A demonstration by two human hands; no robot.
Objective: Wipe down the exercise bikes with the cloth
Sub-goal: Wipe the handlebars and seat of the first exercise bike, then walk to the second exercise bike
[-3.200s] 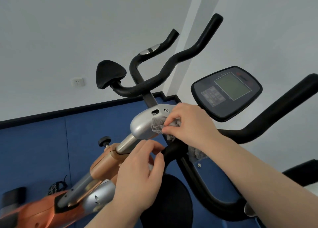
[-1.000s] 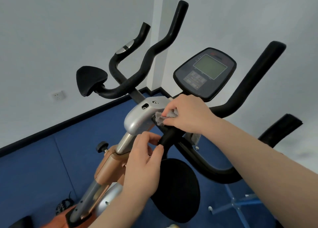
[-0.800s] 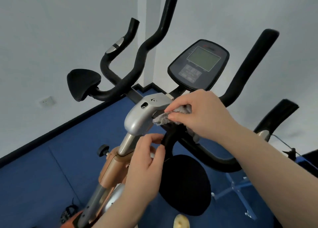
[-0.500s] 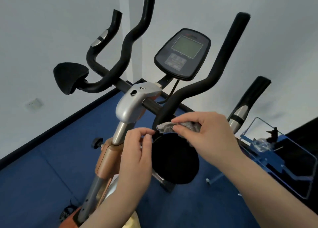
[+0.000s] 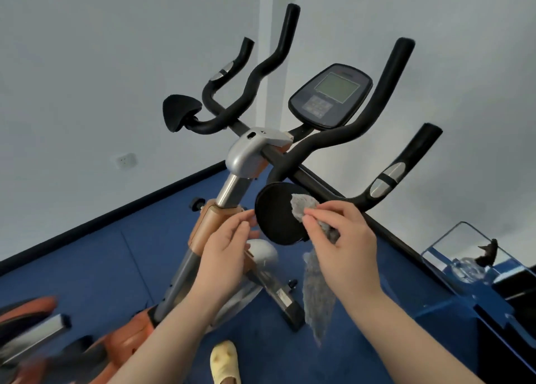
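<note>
In right hand (image 5: 345, 247), cloth (image 5: 317, 285)

You get soft, even, fairly bright light with no hard shadows. Both hands look slightly smeared. Left of your left hand (image 5: 224, 256), the orange frame (image 5: 32, 322) blurs heavily. Beyond your right hand (image 5: 345, 250), the clear panel (image 5: 452, 247) catches pale reflections, and straight lines bow.

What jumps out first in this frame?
The black handlebars of the exercise bike fill the centre, with the console between them. Low in the middle, the right hand pinches a grey cloth against the round black pad, the cloth's tail hanging down. The left hand sits just left of the pad.
</note>
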